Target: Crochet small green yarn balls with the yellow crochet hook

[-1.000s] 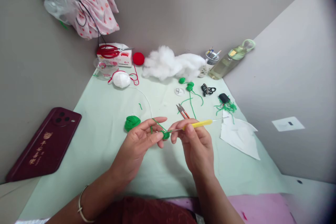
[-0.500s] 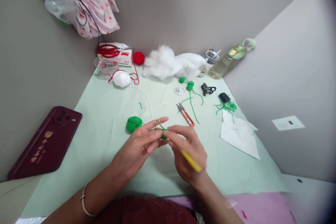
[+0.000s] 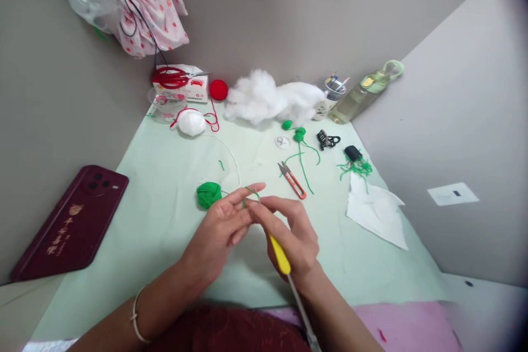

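Note:
My left hand (image 3: pixel 225 220) pinches green yarn (image 3: pixel 253 192) between its fingertips, and a strand runs over the raised index finger. My right hand (image 3: pixel 291 231) grips a tool with a yellow handle (image 3: pixel 280 254); a grey shaft trails from the handle's lower end past the wrist. Both hands' fingertips meet above the middle of the table, hiding most of the small green piece between them. Just left of the left fingers lies a green yarn ball (image 3: pixel 209 195). Orange thread snips (image 3: pixel 293 181) rest beyond my right hand.
White stuffing (image 3: pixel 264 99), a red yarn ball (image 3: pixel 218 89) and a white one (image 3: pixel 191 122) stand at the back. Small green pieces (image 3: pixel 299 134), a black hair clip (image 3: pixel 328 139) and a bottle (image 3: pixel 358 99) are back right. A maroon phone (image 3: pixel 70 225) lies left.
My right hand has shifted slightly left, and the yellow handle has swung to point more steeply down, showing the grey shaft. The green piece is now more hidden by the fingers.

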{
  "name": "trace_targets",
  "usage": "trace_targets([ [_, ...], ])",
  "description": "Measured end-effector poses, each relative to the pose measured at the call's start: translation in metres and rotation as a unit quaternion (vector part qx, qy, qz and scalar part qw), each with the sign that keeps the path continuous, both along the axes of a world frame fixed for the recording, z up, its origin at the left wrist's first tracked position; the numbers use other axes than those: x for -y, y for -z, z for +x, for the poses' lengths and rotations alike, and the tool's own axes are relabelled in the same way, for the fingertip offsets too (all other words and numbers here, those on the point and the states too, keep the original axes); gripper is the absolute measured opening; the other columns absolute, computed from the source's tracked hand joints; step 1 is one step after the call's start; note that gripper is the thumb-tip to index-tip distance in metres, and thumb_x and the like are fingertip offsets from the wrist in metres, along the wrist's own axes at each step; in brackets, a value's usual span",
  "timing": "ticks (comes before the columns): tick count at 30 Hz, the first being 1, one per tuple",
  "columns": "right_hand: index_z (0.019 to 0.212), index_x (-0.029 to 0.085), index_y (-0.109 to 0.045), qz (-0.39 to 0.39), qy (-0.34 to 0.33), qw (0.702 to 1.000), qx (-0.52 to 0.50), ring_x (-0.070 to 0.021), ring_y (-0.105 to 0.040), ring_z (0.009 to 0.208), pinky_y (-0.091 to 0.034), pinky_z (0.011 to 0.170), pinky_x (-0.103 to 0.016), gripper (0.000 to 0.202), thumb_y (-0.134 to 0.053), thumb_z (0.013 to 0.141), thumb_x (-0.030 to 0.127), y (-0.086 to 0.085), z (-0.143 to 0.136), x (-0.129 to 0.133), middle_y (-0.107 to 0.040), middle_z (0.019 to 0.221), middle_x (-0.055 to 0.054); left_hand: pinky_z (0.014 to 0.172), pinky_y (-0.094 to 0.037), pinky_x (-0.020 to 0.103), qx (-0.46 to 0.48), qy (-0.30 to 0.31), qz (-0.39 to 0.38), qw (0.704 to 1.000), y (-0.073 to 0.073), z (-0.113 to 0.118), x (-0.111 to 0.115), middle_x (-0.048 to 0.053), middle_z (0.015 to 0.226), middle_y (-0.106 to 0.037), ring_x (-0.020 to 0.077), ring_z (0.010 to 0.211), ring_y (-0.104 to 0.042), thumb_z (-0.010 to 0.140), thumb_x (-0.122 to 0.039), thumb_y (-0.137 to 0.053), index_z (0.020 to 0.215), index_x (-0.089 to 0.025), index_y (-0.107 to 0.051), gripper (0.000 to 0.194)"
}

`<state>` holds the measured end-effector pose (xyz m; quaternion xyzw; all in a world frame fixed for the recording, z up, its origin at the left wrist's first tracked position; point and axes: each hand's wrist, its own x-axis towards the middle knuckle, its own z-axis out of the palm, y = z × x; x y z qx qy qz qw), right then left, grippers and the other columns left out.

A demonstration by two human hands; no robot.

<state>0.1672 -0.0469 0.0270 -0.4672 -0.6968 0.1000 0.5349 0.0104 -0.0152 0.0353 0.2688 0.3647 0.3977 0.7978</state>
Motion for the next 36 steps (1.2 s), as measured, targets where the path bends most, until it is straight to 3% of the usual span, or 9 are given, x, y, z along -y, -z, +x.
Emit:
trace_targets([
  [3,0.113,0.029,-0.079,-0.047,-0.006,0.995,-0.092,-0.0176,-0.072,0.083,-0.061,0.073,-0.033,0.027,-0.060,0.102,0.014,-0.002,0.005,-0.002,-0.077,0.093,-0.004,0.079,-0.051,0.025,0.055,0.003,-0.052,0.997,-0.001,-0.003,-0.004,-0.013,0.049,-0.031,0.0053,0.050,-0.023,0.085,-0.031,-0.084,0.113,-0.017,-0.084,0.031],
  [5,0.107,0.028,-0.079,-0.097,-0.046,0.971,-0.212,-0.0150,-0.069,0.073,-0.059,0.068,-0.031,0.025,-0.057,0.105,0.018,-0.003,0.006,-0.005,-0.073,0.087,-0.002,0.082,-0.053,0.026,0.051,-0.018,-0.042,0.998,-0.002,-0.004,-0.006,-0.012,0.054,-0.040,0.0041,0.050,-0.028,0.083,-0.027,-0.086,0.112,-0.019,-0.084,0.031],
  [7,0.103,0.028,-0.081,-0.140,-0.097,0.940,-0.296,-0.0138,-0.067,0.072,-0.058,0.067,-0.030,0.021,-0.060,0.105,0.023,-0.003,0.006,-0.008,-0.073,0.091,-0.002,0.079,-0.052,0.025,0.027,-0.032,-0.001,0.999,-0.003,-0.004,-0.006,-0.007,0.064,-0.056,0.0047,0.055,-0.042,0.079,-0.024,-0.088,0.110,-0.021,-0.084,0.031],
  [11,0.105,0.030,-0.083,-0.180,-0.117,0.923,-0.320,-0.0127,-0.069,0.075,-0.058,0.070,-0.029,0.017,-0.066,0.103,0.026,0.002,0.004,-0.009,-0.076,0.096,-0.002,0.078,-0.052,0.026,-0.005,-0.033,0.051,0.998,-0.004,-0.001,-0.003,-0.002,0.079,-0.068,0.0111,0.072,-0.064,0.080,-0.025,-0.088,0.108,-0.024,-0.084,0.028],
  [20,0.095,0.024,-0.081,-0.211,-0.114,0.882,-0.406,-0.0139,-0.070,0.072,-0.059,0.068,-0.030,0.020,-0.066,0.103,0.035,0.001,0.005,-0.009,-0.079,0.093,-0.004,0.075,-0.053,0.024,-0.021,-0.033,0.050,0.998,-0.002,-0.004,-0.002,-0.003,0.087,-0.067,0.0087,0.070,-0.064,0.083,-0.025,-0.086,0.108,-0.026,-0.084,0.025],
  [24,0.099,0.025,-0.080,-0.176,-0.107,0.917,-0.343,-0.0146,-0.072,0.076,-0.060,0.071,-0.030,0.021,-0.060,0.106,0.029,-0.001,0.006,-0.005,-0.078,0.093,-0.003,0.074,-0.053,0.024,-0.035,-0.041,0.068,0.996,-0.003,-0.004,-0.001,-0.003,0.085,-0.066,0.0085,0.068,-0.063,0.083,-0.025,-0.085,0.106,-0.027,-0.085,0.023],
  [30,0.109,0.024,-0.074,-0.063,-0.056,0.991,-0.107,-0.0181,-0.074,0.087,-0.061,0.079,-0.034,0.024,-0.054,0.104,0.011,-0.007,0.006,0.004,-0.079,0.097,-0.005,0.077,-0.053,0.027,-0.119,-0.065,0.128,0.982,-0.002,-0.004,0.001,-0.003,0.082,-0.067,0.0121,0.072,-0.063,0.085,-0.024,-0.083,0.107,-0.027,-0.084,0.023],
  [33,0.116,0.022,-0.070,-0.003,-0.060,0.998,0.012,-0.0201,-0.076,0.096,-0.063,0.080,-0.034,0.026,-0.054,0.101,0.007,-0.011,0.005,0.006,-0.079,0.103,-0.009,0.075,-0.052,0.028,-0.158,-0.086,0.149,0.972,-0.003,-0.004,0.002,-0.002,0.080,-0.067,0.0141,0.072,-0.062,0.083,-0.022,-0.082,0.106,-0.026,-0.084,0.023],
  [36,0.119,0.021,-0.068,0.029,-0.049,0.996,0.070,-0.0200,-0.076,0.093,-0.064,0.077,-0.033,0.028,-0.054,0.100,0.005,-0.009,0.003,0.006,-0.079,0.102,-0.011,0.078,-0.051,0.029,-0.208,-0.122,0.181,0.954,-0.005,-0.002,0.003,-0.001,0.082,-0.068,0.0156,0.078,-0.061,0.081,-0.016,-0.082,0.100,-0.026,-0.085,0.022],
])
